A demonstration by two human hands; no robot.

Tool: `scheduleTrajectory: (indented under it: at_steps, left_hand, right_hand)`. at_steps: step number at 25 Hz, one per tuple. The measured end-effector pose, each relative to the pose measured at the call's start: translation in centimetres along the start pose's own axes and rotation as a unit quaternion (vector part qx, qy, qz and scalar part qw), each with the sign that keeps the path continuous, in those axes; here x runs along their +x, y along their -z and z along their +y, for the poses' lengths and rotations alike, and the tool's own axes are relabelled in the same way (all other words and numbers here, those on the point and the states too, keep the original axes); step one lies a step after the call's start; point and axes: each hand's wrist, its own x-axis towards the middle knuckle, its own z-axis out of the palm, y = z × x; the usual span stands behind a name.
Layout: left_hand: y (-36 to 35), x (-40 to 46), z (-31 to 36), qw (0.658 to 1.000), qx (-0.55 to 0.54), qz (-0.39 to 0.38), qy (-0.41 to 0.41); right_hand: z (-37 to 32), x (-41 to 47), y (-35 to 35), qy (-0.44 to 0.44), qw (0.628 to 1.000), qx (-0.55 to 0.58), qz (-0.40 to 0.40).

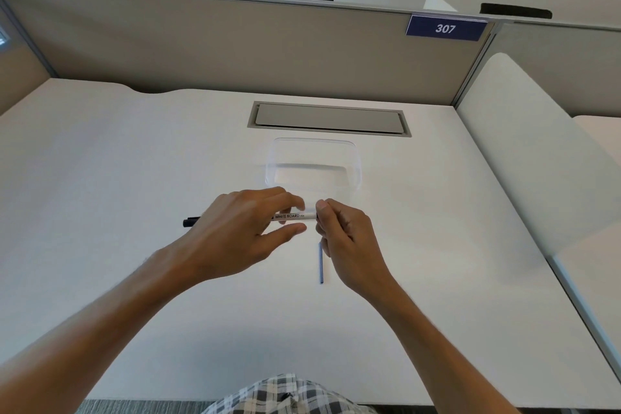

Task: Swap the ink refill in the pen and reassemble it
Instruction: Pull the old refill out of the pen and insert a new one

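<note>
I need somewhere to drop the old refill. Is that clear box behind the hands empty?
Empty, as far as shows: through the clear box only the white desk is visible. It has no lid on.

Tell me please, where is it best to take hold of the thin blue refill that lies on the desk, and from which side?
Probably pinch the blue refill near its near end, coming from above with fingertips across its width. It lies flat on the desk, thin, pointing toward the person; its far end is hidden under the right hand, so the near end is free.
</note>
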Motion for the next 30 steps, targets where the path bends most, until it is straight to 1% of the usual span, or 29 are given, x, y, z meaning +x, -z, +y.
scheduleTrajectory:
  at_steps: [2, 5, 9, 11, 13, 16, 18, 21, 27, 28, 29, 30]
  left_hand:
    - [-0.3, 0.2, 0.5, 1.000, -0.012, -0.004, -0.008]
    - [-0.3, 0.6, 0.7, 1.000, -0.017, -0.005, -0.020]
    - [0.0, 0.6, 0.5, 0.999, -0.030, -0.032, -0.015]
    - [0.3, 0.5, 0.5, 0.998, -0.036, -0.052, 0.000]
    - [0.6, 0.5, 0.7, 0.997, -0.026, -0.075, 0.007]
    - [1.2, 0.8, 1.0, 0.995, -0.044, -0.090, 0.005]
    - [1.8, 1.0, 1.3, 0.990, -0.090, -0.107, 0.004]
    - [2.7, 1.2, 1.7, 0.976, -0.171, -0.133, 0.005]
    - [4.0, 1.3, 1.3, 0.939, -0.264, -0.217, 0.026]
    - [4.0, 1.3, 1.2, 0.938, -0.263, -0.221, 0.030]
    - [3.9, 1.3, 1.2, 0.942, -0.253, -0.219, 0.035]
    - [3.7, 1.2, 1.2, 0.947, -0.237, -0.212, 0.040]
  right_hand:
    - [0.0, -0.1, -0.1, 0.016, 1.000, 0.007, -0.011]
    - [0.0, -0.3, -0.1, 0.015, 0.999, 0.009, -0.026]
    - [0.1, -0.6, 0.1, 0.028, 0.998, 0.005, -0.050]
    - [0.0, -0.7, 0.2, 0.059, 0.997, -0.012, -0.058]
    - [-0.2, -0.8, 0.3, 0.103, 0.992, -0.054, -0.056]
    - [-0.5, -0.8, 0.6, 0.171, 0.978, -0.112, -0.040]
    - [-0.7, -0.7, 0.8, 0.219, 0.964, -0.147, -0.028]
    - [-1.0, -0.6, 1.2, 0.285, 0.937, -0.203, -0.019]
    - [-1.2, -0.5, 1.7, 0.379, 0.875, -0.301, -0.020]
    - [-1.1, -0.5, 1.7, 0.382, 0.872, -0.306, -0.026]
    - [-1.1, -0.5, 1.8, 0.376, 0.876, -0.301, -0.030]
    - [-1.0, -0.4, 1.8, 0.357, 0.889, -0.285, -0.034]
